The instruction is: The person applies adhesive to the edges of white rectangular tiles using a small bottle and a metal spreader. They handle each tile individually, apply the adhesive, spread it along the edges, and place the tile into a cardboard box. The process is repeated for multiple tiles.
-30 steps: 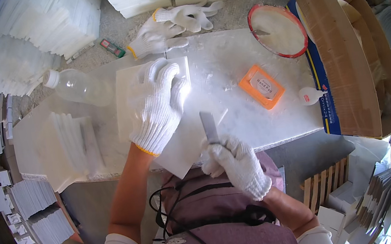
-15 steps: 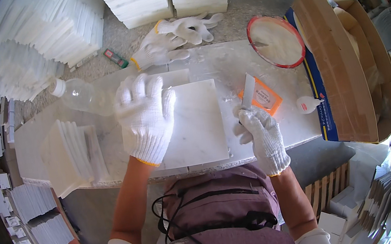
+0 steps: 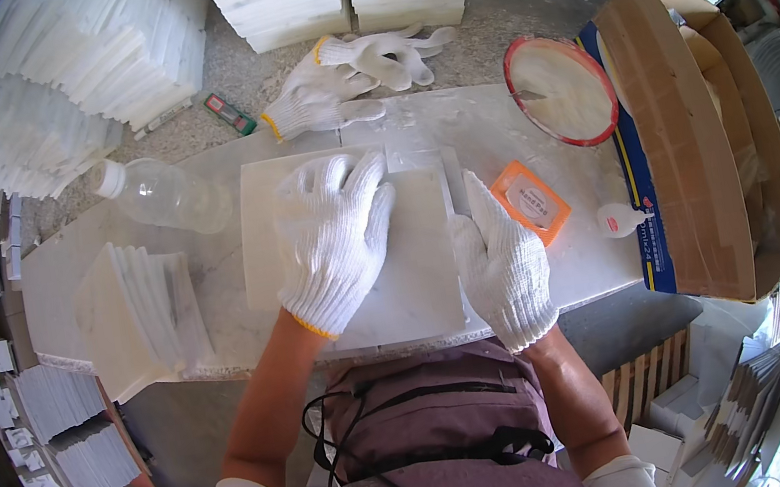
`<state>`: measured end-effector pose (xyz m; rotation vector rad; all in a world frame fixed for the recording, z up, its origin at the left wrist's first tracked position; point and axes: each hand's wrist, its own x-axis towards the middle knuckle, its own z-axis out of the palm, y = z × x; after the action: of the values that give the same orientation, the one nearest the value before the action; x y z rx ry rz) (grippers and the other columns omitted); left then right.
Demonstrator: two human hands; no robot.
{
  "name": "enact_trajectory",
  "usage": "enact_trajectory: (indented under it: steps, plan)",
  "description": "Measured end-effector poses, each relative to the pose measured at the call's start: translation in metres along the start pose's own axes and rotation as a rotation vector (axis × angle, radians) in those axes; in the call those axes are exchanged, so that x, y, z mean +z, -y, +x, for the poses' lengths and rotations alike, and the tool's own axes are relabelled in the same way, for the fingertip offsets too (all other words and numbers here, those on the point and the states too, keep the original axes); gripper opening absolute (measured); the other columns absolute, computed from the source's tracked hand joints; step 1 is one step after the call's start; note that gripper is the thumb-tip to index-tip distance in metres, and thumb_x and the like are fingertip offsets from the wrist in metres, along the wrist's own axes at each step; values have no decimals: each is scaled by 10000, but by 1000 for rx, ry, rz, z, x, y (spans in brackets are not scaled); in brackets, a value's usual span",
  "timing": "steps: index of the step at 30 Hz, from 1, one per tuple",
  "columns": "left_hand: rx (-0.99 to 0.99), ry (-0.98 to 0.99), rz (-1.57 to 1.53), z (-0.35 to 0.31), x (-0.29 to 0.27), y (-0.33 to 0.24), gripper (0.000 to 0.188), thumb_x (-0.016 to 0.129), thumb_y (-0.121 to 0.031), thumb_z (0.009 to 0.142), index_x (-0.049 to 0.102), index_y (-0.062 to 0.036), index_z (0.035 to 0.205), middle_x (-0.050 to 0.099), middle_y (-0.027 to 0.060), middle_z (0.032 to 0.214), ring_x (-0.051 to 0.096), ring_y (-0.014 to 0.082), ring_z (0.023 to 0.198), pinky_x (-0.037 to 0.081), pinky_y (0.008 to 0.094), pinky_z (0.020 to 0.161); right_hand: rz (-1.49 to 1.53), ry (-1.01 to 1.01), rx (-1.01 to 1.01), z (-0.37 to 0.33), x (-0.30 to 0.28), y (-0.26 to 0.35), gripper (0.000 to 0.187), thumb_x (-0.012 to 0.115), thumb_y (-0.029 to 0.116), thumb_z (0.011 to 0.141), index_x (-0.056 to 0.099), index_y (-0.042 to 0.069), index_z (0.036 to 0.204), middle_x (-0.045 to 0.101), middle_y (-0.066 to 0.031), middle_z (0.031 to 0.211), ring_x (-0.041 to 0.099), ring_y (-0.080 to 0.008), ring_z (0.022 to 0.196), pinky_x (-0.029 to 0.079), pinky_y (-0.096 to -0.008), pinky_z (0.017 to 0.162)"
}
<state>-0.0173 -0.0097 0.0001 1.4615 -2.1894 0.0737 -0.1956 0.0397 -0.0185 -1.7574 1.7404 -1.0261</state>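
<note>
Pale worktable [image 3: 590, 266] is spanning mid-frame, bearing a white tile [image 3: 420, 274] at centre. Left hand [image 3: 336, 231] is lying over it, fingers extended; right hand [image 3: 507, 271] is resting alongside its right edge, grip unclear. White stacks [image 3: 110, 53] are standing upper left.

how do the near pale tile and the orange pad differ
The near pale square stone-like tile looks larger than the orange rectangular pad. The white-gloved left hand overlaps the tile, not the pad. The tile's visible face is unlabelled; the pad has a light label. Both have four sides.
</note>
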Motion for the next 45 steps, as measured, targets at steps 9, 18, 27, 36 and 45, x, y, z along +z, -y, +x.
enact_trajectory:
  steps: [9, 18, 27, 36, 45]
  plan:
    - [1, -4, -18, 1, 1, 1, 270, 689, -174, 841, 655, -100, 1098, 578, 96, 935, 566, 307, 904, 444, 436, 809, -12, 84, 74, 6, -6, 16, 419, 594, 89, 920, 560, -57, 1311, 673, -258, 905, 696, -317, 783, 532, -330, 718]
    - [-4, 6, -19, 0, 0, 2, 294, 686, -171, 847, 651, -94, 1129, 579, 103, 978, 566, 319, 930, 443, 443, 838, -17, 118, 110, 5, -5, 16, 423, 589, 85, 918, 551, -60, 1314, 670, -265, 941, 696, -337, 819, 535, -345, 741]
    - [-15, 65, -11, 2, -1, 2, 362, 695, -158, 843, 632, -91, 1193, 561, 121, 1019, 544, 339, 973, 431, 456, 864, -16, 166, 130, 9, -8, 20, 429, 562, 69, 920, 532, -72, 1324, 661, -267, 1055, 685, -338, 935, 521, -360, 825]
    - [-46, 181, 1, 3, -2, 3, 425, 740, -175, 777, 635, -109, 1184, 544, 98, 1069, 540, 330, 1041, 414, 479, 921, 49, 334, 223, 13, -13, 19, 433, 526, 45, 929, 507, -83, 1343, 656, -270, 1053, 684, -337, 961, 508, -359, 853]
    - [-9, 153, -14, 2, 2, 7, 432, 749, -180, 756, 644, -116, 1170, 565, 82, 1064, 549, 317, 1046, 416, 460, 947, 58, 358, 237, 28, -6, 13, 426, 510, 64, 944, 509, -67, 1350, 647, -182, 872, 647, -238, 779, 504, -308, 738]
